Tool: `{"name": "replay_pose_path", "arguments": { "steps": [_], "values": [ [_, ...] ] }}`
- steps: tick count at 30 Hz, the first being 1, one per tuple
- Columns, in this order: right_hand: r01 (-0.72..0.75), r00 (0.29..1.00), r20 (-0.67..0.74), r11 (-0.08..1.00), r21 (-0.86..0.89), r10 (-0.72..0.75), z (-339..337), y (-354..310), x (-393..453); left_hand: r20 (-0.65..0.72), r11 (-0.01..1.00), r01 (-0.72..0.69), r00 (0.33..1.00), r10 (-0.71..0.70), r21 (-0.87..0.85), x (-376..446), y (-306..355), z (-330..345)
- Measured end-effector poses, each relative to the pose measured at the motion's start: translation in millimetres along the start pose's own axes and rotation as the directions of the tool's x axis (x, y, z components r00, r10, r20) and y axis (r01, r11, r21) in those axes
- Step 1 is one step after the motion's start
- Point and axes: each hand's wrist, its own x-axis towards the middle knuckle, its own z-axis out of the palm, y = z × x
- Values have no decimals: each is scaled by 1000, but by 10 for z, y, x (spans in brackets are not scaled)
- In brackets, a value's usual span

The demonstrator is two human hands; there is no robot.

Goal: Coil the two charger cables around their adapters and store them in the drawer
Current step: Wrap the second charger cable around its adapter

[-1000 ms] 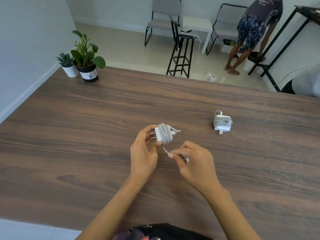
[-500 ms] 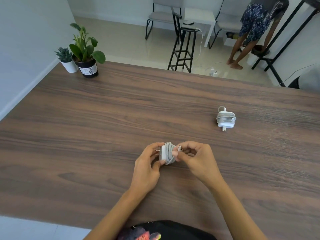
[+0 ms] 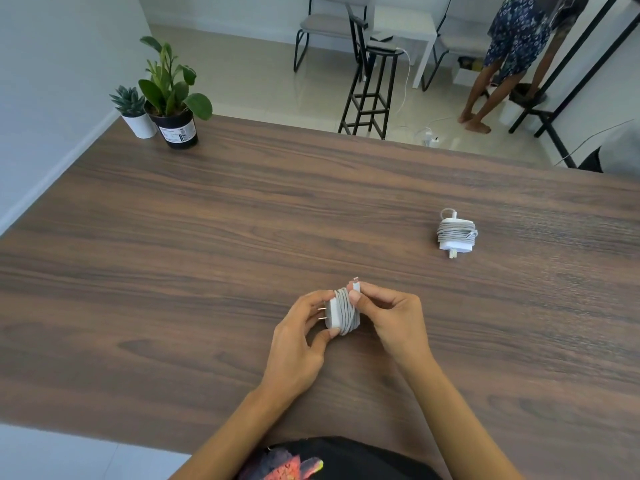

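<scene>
I hold a white adapter (image 3: 333, 311) with its grey cable wound around it, just above the wooden table (image 3: 207, 237), prongs pointing left. My left hand (image 3: 298, 337) grips the adapter's left side. My right hand (image 3: 391, 317) pinches the cable's end plug (image 3: 356, 285) against the coil's top right. A second white adapter (image 3: 456, 233) with its cable coiled around it lies alone on the table to the right, further away. No drawer is in view.
Two potted plants (image 3: 169, 98) stand at the table's far left corner by the wall. Beyond the far edge are a black stool (image 3: 370, 84), chairs, a white side table and a person standing at the back right.
The loose tail of cable has been wound onto the adapter. My right hand has come up from below the adapter to its right side, now holding the plug at the coil.
</scene>
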Motion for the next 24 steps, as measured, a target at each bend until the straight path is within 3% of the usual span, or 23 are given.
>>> {"name": "replay_pose_path", "arguments": {
  "steps": [8, 15, 18, 24],
  "values": [
    [-103, 994, -19, 992, 71, 105, -23, 23, -47, 15, 1000, 0, 1000, 0, 5, -81, 53, 4],
    [-81, 993, 82, 996, -23, 83, -43, 61, -72, 22, 984, 178, 984, -177, -13, -112, 127, -87],
    [-60, 990, 123, 997, -41, 65, -44, 78, -97, 12, 984, 173, 985, -173, 46, -19, 142, -158],
    [-1, 986, 167, 1000, 6, 0, -85, 112, -189, 143, 977, 152, 975, -173, 147, 156, 137, -191]
  ]
}}
